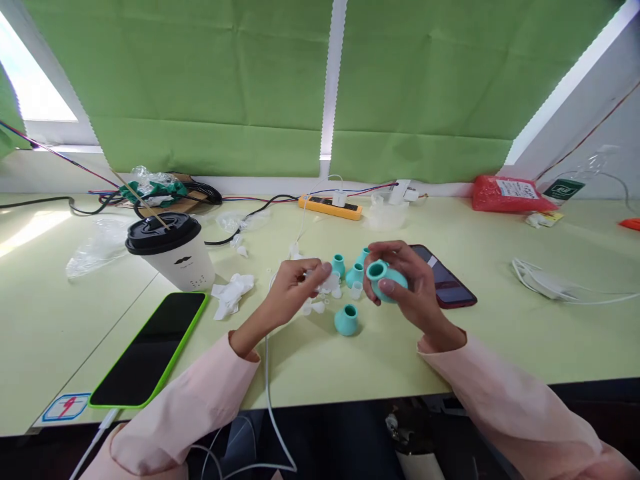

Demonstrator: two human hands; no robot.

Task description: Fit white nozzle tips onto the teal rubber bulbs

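My right hand [407,277] is wrapped round a small teal bulb-shaped bottle [395,283], its open neck tilted up and to the left. My left hand [295,287] is closed in a pinch, with what looks like a small translucent plastic piece at the fingertips, partly hidden. On the table between the hands stand more teal bottles of the same shape, one of them [347,321] nearest me and another [339,265] farther back. Several loose translucent plastic pieces [314,307] lie beside and under my left hand. A small clear cup-like piece [356,290] is near the bottles.
On the left are a lidded paper cup [173,257] with a stick, a green-cased phone [153,347] on a cable and a crumpled tissue [233,295]. Behind my right hand lies a dark phone [450,280]. An orange power strip [330,207] and a red package [510,195] sit at the back.
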